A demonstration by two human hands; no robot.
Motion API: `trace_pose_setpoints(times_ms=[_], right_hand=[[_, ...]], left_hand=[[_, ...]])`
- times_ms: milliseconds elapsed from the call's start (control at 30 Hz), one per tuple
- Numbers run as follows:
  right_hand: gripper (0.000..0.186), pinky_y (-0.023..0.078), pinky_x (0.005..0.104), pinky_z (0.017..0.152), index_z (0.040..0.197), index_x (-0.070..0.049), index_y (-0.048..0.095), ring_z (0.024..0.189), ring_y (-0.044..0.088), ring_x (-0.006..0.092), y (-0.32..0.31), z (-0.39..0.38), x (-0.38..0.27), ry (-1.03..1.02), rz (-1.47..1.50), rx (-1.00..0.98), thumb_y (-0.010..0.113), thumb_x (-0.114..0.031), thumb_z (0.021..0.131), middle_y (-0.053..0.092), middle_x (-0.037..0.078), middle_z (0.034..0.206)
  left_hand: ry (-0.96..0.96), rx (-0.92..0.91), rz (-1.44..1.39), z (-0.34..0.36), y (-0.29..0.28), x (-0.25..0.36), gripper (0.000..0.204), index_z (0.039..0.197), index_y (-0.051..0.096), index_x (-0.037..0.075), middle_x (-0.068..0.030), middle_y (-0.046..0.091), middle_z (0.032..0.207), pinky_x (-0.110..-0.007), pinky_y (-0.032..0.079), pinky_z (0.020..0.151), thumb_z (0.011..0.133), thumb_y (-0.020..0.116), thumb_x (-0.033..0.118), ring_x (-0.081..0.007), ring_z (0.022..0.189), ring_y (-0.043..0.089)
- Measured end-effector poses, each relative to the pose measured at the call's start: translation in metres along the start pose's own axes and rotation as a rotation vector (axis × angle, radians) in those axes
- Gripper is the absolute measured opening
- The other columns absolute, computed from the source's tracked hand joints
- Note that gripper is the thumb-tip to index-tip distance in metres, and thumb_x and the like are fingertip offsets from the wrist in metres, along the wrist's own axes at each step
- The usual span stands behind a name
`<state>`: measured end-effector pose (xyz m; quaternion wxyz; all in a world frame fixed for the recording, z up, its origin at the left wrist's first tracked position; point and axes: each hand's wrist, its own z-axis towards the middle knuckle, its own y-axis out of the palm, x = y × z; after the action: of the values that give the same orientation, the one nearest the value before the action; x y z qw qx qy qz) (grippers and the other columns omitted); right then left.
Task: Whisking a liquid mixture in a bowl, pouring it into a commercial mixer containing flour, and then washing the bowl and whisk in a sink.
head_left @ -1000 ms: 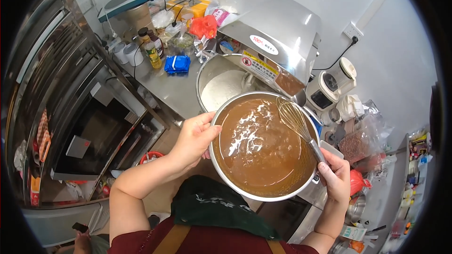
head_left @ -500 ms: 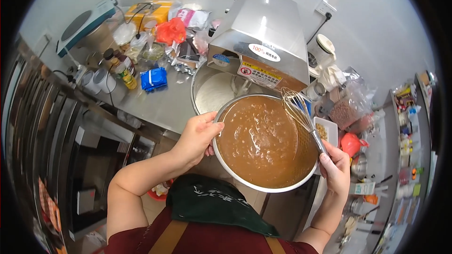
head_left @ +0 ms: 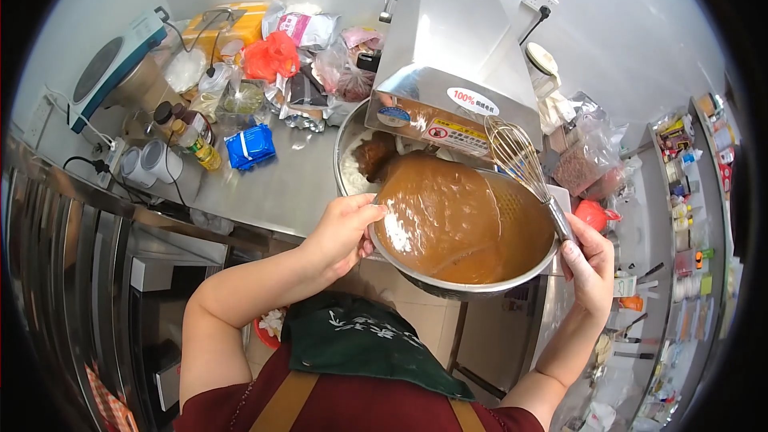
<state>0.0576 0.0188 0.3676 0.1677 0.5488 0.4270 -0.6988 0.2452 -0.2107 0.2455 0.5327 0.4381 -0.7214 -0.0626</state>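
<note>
I hold a steel bowl of brown liquid, tilted so it pours over the far-left rim into the mixer bowl, where white powder shows beside the brown pour. My left hand grips the left rim. My right hand grips the right side along with the handle of a wire whisk, whose loops stick up at that rim. Behind stands the steel mixer housing, partly covering the mixer bowl.
On the steel counter are a blue packet, bottles, white cups and bags. A scale or hotplate stands far left. Shelves line the right; an oven is lower left.
The held bowl has tipped away from me, and brown liquid now runs onto the white powder. My right hand has moved up and slightly rightward with the whisk.
</note>
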Motion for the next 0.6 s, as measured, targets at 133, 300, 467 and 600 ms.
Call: trace_pose_setpoints(times_ms=[133,300,467,600], right_hand=[[0.042,0.027,0.0144,0.043,0.113,0.006,0.048,0.050,0.038,0.0012,0.007,0.010,-0.012,-0.069,-0.037,-0.043,0.055,-0.014,0.077,0.058,0.003,0.075],[0.041,0.040,0.0171,0.059,0.112,0.007,0.048,0.076,0.055,0.0093,0.017,0.027,-0.037,-0.092,-0.026,-0.075,0.055,-0.011,0.076,0.059,0.007,0.085],[0.041,0.038,0.0159,0.053,0.111,0.007,0.049,0.071,0.054,0.0079,0.022,0.043,-0.058,-0.123,-0.064,-0.075,0.058,-0.012,0.075,0.059,0.007,0.084],[0.042,0.034,0.0153,0.049,0.110,0.007,0.050,0.067,0.052,0.0064,0.025,0.051,-0.069,-0.164,-0.083,-0.098,0.059,-0.012,0.074,0.059,0.006,0.078]], left_hand=[[-0.078,0.079,-0.102,0.006,-0.004,0.001,0.024,0.102,0.046,0.001,0.0002,0.048,0.065,-0.020,0.030,0.037,0.081,0.052,0.010,-0.0061,0.044,0.039],[-0.176,0.061,-0.235,0.011,-0.011,-0.005,0.018,0.095,0.049,0.001,-0.0004,0.046,0.063,-0.018,0.030,0.038,0.079,0.053,0.008,-0.0064,0.045,0.038],[-0.337,0.055,-0.380,0.005,-0.002,-0.006,0.006,0.081,0.050,0.004,-0.0024,0.051,0.067,-0.015,0.031,0.034,0.078,0.054,0.006,-0.0058,0.040,0.038],[-0.352,-0.005,-0.479,0.002,-0.003,-0.016,0.007,0.082,0.050,0.004,-0.0019,0.050,0.068,-0.015,0.031,0.034,0.078,0.055,0.006,-0.0055,0.041,0.037]])
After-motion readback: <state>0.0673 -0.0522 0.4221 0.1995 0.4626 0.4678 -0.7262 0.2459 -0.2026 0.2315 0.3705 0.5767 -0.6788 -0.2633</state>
